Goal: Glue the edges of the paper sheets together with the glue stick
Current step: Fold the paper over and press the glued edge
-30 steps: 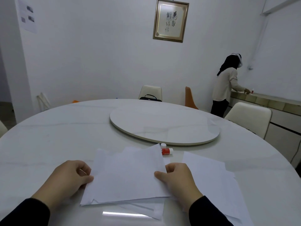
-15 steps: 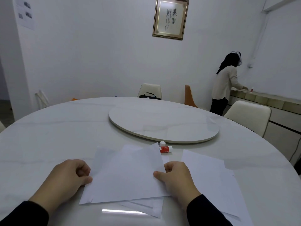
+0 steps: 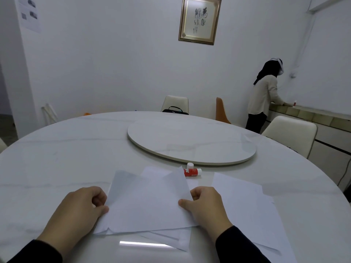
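A small stack of white paper sheets (image 3: 146,202) lies in front of me on the round white table (image 3: 57,158). My left hand (image 3: 79,211) pinches the stack's left edge, thumb on top. My right hand (image 3: 205,207) pinches its right edge the same way. Behind the stack lies a red glue stick (image 3: 191,172) on its side, with its white cap (image 3: 190,165) standing apart just beyond it. Further white sheets (image 3: 245,205) are spread to the right of my right hand.
A raised round turntable (image 3: 191,143) fills the table's middle. Cream chairs (image 3: 290,133) stand around it, one with a black bag (image 3: 174,110). A person (image 3: 264,95) stands at a counter at the far right, back turned.
Both hands keep the same hold on the stack. The view has shifted slightly; the papers and glue stick have not moved on the table.
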`<state>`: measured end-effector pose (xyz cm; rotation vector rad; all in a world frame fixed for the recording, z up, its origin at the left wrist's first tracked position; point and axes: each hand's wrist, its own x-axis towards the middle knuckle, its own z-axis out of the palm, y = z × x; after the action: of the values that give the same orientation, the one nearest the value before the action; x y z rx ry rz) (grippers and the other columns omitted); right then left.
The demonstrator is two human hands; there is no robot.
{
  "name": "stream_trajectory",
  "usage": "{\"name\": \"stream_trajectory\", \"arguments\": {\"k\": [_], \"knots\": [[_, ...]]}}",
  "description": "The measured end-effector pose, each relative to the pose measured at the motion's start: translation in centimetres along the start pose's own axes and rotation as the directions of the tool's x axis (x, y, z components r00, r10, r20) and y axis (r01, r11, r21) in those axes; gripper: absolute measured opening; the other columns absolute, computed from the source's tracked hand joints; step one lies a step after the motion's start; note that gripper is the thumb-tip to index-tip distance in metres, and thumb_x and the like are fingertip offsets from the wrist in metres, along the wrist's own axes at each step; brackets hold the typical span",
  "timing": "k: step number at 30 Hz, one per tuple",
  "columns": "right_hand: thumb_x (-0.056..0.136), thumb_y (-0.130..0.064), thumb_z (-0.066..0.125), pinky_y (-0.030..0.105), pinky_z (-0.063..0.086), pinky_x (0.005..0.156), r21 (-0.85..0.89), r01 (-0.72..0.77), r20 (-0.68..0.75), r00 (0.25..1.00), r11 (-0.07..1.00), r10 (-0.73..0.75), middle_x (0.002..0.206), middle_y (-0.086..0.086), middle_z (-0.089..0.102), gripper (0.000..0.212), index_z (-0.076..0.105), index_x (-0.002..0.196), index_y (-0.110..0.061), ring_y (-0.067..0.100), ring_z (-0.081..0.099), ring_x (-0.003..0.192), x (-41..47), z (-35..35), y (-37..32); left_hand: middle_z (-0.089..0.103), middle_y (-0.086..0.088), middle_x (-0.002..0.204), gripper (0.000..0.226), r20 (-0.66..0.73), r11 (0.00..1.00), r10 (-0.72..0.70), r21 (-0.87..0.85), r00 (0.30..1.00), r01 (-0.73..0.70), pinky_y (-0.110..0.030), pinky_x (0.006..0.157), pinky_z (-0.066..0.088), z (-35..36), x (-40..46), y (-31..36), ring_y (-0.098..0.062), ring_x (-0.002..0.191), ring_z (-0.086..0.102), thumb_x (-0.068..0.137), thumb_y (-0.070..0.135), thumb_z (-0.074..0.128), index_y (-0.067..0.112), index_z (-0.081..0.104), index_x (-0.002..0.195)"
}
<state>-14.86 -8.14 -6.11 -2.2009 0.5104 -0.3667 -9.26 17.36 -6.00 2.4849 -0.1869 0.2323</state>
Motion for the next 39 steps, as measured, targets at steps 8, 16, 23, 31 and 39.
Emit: {"name": "stream_trajectory", "arguments": {"k": [8, 16, 23, 31, 39], "knots": [[0.080, -0.035, 0.070, 0.019, 0.043, 0.090, -0.212, 0.161, -0.139, 0.971, 0.964, -0.193, 0.117, -0.005, 0.051, 0.056, 0.047, 0.128, -0.021, 0.012, 0.052, 0.108, -1.0, -0.1, -0.8, 0.058, 0.000, 0.095, 0.028, -0.032, 0.996, -0.024, 0.087, 0.999, 0.027, -0.027, 0.073, 0.037, 0.6, 0.4, 0.5, -0.018, 0.086, 0.053, 0.082, 0.017, 0.067, 0.019, 0.057, 0.108], [0.100, -0.037, 0.030, 0.030, 0.010, 0.118, -0.450, 0.526, 0.381, 0.844, 0.721, -0.378, 0.162, 0.001, 0.008, 0.059, 0.014, 0.152, -0.015, 0.015, 0.007, 0.148, 0.9, 2.0, -3.0, 0.009, 0.003, 0.160, 0.077, 0.262, 0.907, 0.241, 0.283, 0.934, -0.313, -0.033, 0.118, 0.009, 4.2, 1.1, 5.5, -0.016, 0.148, 0.007, 0.083, 0.054, 0.004, 0.020, 0.014, 0.151], [0.099, -0.045, 0.020, 0.029, -0.001, 0.118, -0.526, 0.463, 0.441, 0.866, 0.713, -0.238, 0.162, 0.000, -0.003, 0.063, 0.003, 0.153, -0.017, 0.012, -0.002, 0.149, 1.3, 3.6, -0.8, -0.008, 0.006, 0.160, 0.058, 0.352, 0.882, 0.194, 0.346, 0.916, -0.320, -0.035, 0.120, -0.003, 5.7, 1.1, 4.1, -0.013, 0.148, -0.007, 0.099, 0.040, 0.015, 0.022, -0.002, 0.151], [0.093, -0.058, 0.019, 0.033, -0.001, 0.121, -0.566, 0.351, 0.357, 0.920, 0.746, -0.162, 0.163, 0.000, -0.002, 0.073, 0.003, 0.153, -0.021, 0.015, -0.003, 0.149, 1.2, 3.9, -0.3, -0.007, 0.003, 0.161, 0.064, 0.300, 0.908, 0.136, 0.345, 0.944, -0.240, -0.033, 0.121, 0.000, 6.0, 1.2, 3.8, -0.015, 0.148, -0.005, 0.095, 0.051, 0.017, 0.027, 0.000, 0.151], [0.095, -0.056, 0.009, 0.036, -0.005, 0.121, -0.616, 0.328, 0.394, 0.916, 0.716, -0.081, 0.162, 0.001, -0.010, 0.071, -0.004, 0.153, -0.016, 0.014, -0.007, 0.149, 1.2, 3.1, 0.1, -0.006, 0.002, 0.161, 0.075, 0.284, 0.923, 0.091, 0.335, 0.955, -0.187, -0.031, 0.121, 0.001, 5.6, 1.2, 3.5, -0.013, 0.148, -0.006, 0.091, 0.060, 0.020, 0.021, 0.000, 0.152]]}}
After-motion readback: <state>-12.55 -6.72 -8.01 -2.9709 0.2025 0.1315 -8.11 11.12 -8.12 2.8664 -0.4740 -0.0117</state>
